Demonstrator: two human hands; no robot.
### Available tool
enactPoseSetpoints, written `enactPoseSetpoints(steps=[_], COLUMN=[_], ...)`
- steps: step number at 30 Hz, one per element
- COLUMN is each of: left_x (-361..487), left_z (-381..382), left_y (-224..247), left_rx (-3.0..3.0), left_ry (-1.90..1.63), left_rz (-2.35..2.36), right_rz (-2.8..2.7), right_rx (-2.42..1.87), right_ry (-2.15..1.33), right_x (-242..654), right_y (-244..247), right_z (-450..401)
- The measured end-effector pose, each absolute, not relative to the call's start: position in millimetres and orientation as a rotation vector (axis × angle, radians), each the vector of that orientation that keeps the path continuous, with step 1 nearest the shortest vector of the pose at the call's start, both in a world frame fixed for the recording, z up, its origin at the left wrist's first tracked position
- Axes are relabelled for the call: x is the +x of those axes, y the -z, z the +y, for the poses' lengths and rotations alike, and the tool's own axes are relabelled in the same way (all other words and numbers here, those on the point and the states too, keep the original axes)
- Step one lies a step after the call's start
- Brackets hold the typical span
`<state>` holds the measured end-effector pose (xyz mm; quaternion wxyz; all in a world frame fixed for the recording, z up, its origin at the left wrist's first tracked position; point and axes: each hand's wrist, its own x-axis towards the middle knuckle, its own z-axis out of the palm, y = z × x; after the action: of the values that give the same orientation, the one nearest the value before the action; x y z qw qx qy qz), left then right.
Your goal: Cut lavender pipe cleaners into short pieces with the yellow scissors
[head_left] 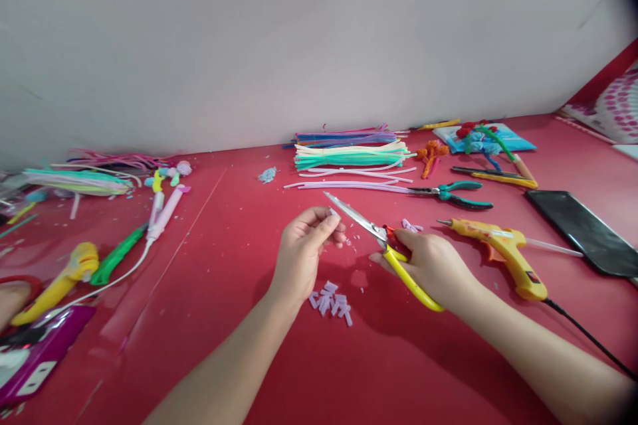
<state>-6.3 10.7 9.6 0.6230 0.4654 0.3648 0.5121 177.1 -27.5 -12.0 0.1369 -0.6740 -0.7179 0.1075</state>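
Note:
My left hand (306,249) pinches a short lilac piece of pipe cleaner (333,214) between thumb and fingers. In my right hand (433,262) is a pair of scissors (413,284) with yellow handles. Their blades point up and left, with the tip just above the left fingertips. A small pile of cut lilac pieces (329,300) lies on the red table (209,319) between my forearms. A few more lilac bits (411,226) lie just beyond my right hand.
Bundled pipe cleaners (351,156) lie along the grey partition (299,46). Pliers (448,192), a yellow glue gun (498,249) with a cord and a black phone (585,229) are at the right. Leftward are a pink glue gun (167,212) and a purple power strip (44,352).

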Motion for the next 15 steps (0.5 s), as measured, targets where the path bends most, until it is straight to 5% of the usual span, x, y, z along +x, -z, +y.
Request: enactPoseSetpoints(steps=[15], left_x=[7], left_z=[-4], left_y=[-1], left_rx=[1.126], left_ry=[-0.487], left_rz=[0.720], right_rz=[-1.577], right_rx=[-1.451], right_ry=[-1.252], right_x=[172], right_y=[-11], right_z=[-31])
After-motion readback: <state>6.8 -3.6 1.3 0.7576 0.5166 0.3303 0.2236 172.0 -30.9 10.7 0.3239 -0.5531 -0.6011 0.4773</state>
